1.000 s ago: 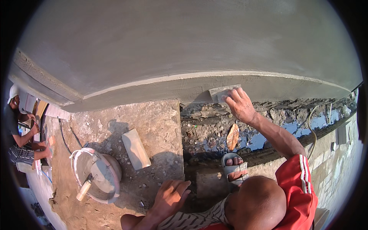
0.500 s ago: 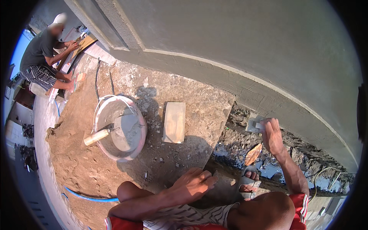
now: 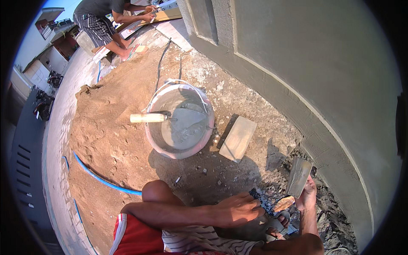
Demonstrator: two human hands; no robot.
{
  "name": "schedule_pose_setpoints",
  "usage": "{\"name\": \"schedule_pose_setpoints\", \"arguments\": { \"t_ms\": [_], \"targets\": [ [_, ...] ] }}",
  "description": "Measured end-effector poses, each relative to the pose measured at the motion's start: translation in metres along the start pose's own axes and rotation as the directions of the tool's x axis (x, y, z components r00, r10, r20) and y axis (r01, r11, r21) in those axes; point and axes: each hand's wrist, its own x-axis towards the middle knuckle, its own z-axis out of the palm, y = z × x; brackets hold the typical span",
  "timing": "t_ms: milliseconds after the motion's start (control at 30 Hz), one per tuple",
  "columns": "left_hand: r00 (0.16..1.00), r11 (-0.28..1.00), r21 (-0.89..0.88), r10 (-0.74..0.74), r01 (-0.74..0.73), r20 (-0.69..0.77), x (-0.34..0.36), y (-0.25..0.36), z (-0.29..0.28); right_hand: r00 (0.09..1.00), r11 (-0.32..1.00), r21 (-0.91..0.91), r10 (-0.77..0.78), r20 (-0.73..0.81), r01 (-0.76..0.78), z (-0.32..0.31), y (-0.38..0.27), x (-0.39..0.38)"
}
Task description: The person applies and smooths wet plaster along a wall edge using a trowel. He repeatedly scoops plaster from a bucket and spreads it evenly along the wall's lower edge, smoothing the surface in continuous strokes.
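My right hand point(image 3: 307, 196) is closed on a rectangular plastering float point(image 3: 298, 176), its flat grey face up and smeared with mortar; the grip is hidden behind the plate. The float is close to the foot of the grey plastered wall point(image 3: 323, 123). My left hand point(image 3: 241, 210) is held over my legs, fingers curled in; its palm side is hidden, so I cannot make out anything inside. Ahead stands a round bucket point(image 3: 151, 138) of wet grey mortar point(image 3: 187, 127). A trowel point(image 3: 148, 118) has its blade in the mortar, its wooden handle sticking out over the left rim.
A pale rectangular block point(image 3: 239, 138) lies right of the bucket. Sand point(image 3: 106, 140) spreads to the left, crossed by a blue hose point(image 3: 102, 178). A dry leaf point(image 3: 284, 204) lies by my sandalled foot and a wet trench. Another person point(image 3: 106, 25) works at the far left.
My view has swung left, so the bucket and block appear further right. My right hand has drawn the float back from the wall base and turned its flat face up. My left hand stays curled.
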Motion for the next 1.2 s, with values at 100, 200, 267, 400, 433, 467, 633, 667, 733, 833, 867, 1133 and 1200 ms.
{"name": "schedule_pose_setpoints", "arguments": {
  "t_ms": [100, 200, 267, 400, 433, 467, 633, 667, 733, 833, 867, 1133, 1200],
  "targets": [
    [0.992, 0.998, -0.040, 0.046, -0.051, -0.117, -0.005, -0.001, 0.005, 0.999, 0.999, 0.035, 0.020, -0.037, -0.018, 0.005, 0.008, -0.003],
    [0.988, 0.998, -0.031, 0.057, -0.062, -0.146, -0.009, 0.001, 0.008, 0.997, 0.996, 0.075, 0.048, -0.060, -0.043, -0.006, 0.019, -0.006],
    [0.995, 0.999, -0.021, 0.034, -0.036, -0.094, -0.011, 0.003, 0.010, 0.996, 0.995, 0.088, 0.058, -0.071, -0.051, -0.011, 0.023, -0.011],
    [0.997, 0.998, -0.050, 0.048, -0.046, 0.052, -0.011, -0.004, 0.006, 0.996, 0.992, 0.120, 0.045, -0.074, -0.036, -0.005, 0.017, -0.011],
    [0.990, 0.997, -0.072, 0.023, -0.014, 0.136, -0.006, -0.003, -0.002, 0.997, 0.991, 0.128, 0.038, -0.072, -0.029, -0.002, 0.014, -0.011],
    [0.976, 0.996, -0.091, -0.002, 0.023, 0.218, -0.002, -0.003, -0.008, 0.997, 0.991, 0.135, 0.032, -0.069, -0.023, -0.001, 0.013, -0.010],
    [0.972, 0.996, -0.033, -0.078, 0.087, 0.222, 0.003, -0.012, 0.005, 0.997, 0.983, 0.183, -0.007, -0.083, 0.022, -0.008, 0.013, -0.006],
    [0.979, 0.996, -0.020, -0.078, 0.084, 0.187, 0.002, -0.015, 0.009, 0.998, 0.980, 0.194, -0.020, -0.064, 0.033, -0.005, 0.012, -0.005],
    [0.987, 0.997, -0.002, -0.072, 0.073, 0.143, 0.002, -0.015, 0.012, 0.999, 0.976, 0.212, -0.033, -0.039, 0.041, -0.003, 0.011, -0.006],
    [0.993, 0.999, 0.036, -0.037, 0.033, 0.116, 0.000, -0.020, 0.015, 0.997, 0.974, 0.215, -0.057, -0.061, 0.069, -0.003, 0.013, -0.007],
    [0.993, 0.999, 0.052, -0.017, 0.010, 0.119, -0.001, -0.022, 0.014, 0.995, 0.969, 0.229, -0.076, -0.064, 0.088, -0.003, 0.015, -0.007],
    [0.988, 1.000, -0.013, 0.008, -0.006, 0.152, 0.030, -0.003, -0.019, 1.000, 0.932, 0.362, -0.010, -0.006, 0.012, -0.011, 0.018, -0.013],
    [0.994, 1.000, 0.006, -0.024, 0.023, 0.110, 0.024, 0.003, -0.017, 0.998, 0.920, 0.388, 0.053, 0.035, -0.063, -0.017, 0.034, -0.009]
  ]
}}
